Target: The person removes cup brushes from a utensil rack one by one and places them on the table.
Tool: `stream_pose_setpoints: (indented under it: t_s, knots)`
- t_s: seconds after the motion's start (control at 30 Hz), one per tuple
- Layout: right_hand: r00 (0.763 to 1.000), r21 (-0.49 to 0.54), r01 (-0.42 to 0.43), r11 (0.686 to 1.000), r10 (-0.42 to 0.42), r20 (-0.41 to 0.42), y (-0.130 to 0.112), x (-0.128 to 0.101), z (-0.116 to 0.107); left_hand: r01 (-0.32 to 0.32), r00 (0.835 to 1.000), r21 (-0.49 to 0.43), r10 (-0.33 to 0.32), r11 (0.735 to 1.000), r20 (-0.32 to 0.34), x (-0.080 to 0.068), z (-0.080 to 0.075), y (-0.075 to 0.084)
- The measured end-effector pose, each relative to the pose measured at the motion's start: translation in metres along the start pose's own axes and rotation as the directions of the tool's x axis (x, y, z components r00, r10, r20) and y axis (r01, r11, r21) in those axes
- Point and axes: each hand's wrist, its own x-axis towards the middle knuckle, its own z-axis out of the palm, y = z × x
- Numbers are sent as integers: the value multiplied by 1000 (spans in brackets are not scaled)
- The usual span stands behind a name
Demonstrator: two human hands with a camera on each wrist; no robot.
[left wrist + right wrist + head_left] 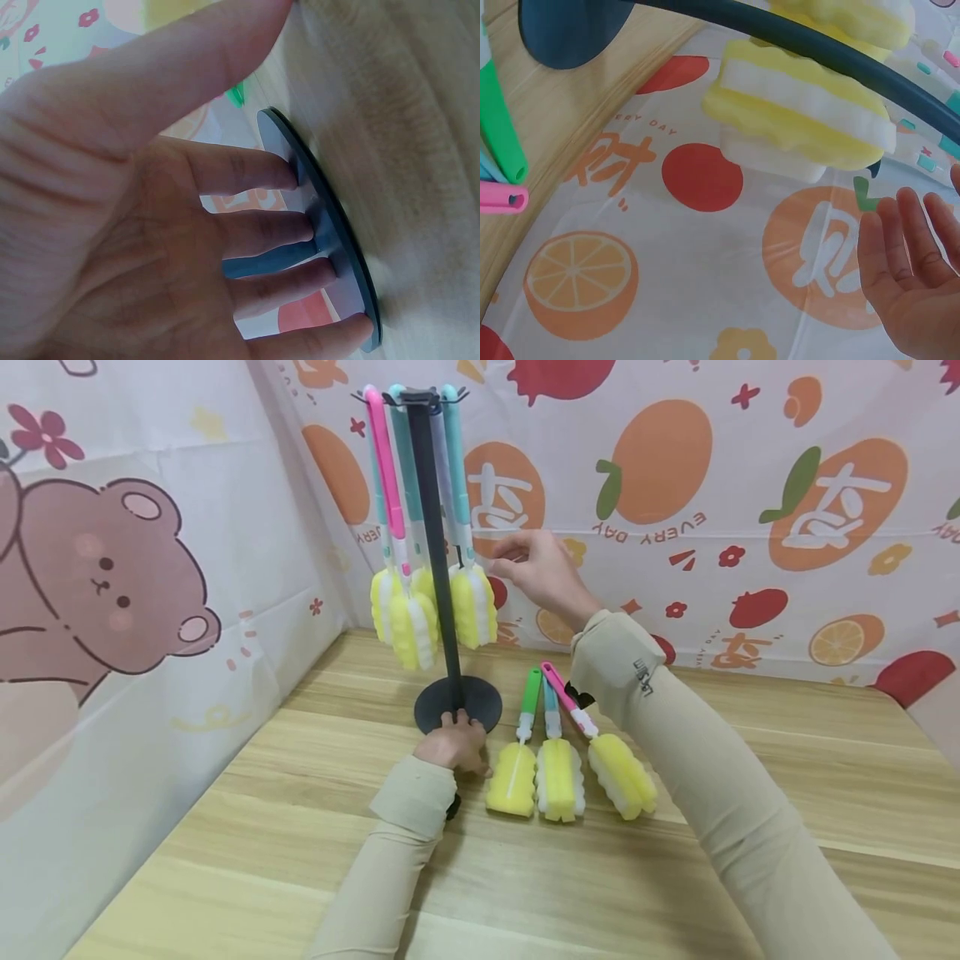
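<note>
On the rack [435, 527] hang sponge brushes [408, 610]; left hand [452, 745] presses its base [480, 697] flat-fingered, right hand [540, 568] relaxed.

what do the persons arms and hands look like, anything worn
Both arms wear long, snug beige sleeves reaching the wrists. The right sleeve carries small dark lettering near its cuff. The left sleeve looks plain. The left hand and right hand are bare: no gloves or rings visible.

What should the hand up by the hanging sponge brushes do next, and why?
Probably the right hand should move a little closer and take hold of the nearest hanging brush. It is open beside that brush and holds nothing, while the left hand presses its fingers on the stand's round base, which steadies it. Three brushes already lie on the table.
</note>
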Motion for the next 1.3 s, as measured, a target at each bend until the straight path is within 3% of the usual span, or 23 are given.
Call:
stream_pose_setpoints:
  t_s: [0.47,0.63,1.03,1.3]
  knots:
    - [993,152,-30,988,12,115,2,4,11,0,1000,10,0,1000,3,1,-1,2]
    - [990,173,-13,985,-11,137,1,5,13,-6,1000,8,6,1000,2,1,-2,2]
    - [979,224,-78,972,32,200,0,10,19,7,1000,4,-7,1000,8,-1,-2,2]
    - [992,211,-27,977,1,124,-4,9,23,5,1000,6,-5,1000,1,-1,-1,2]
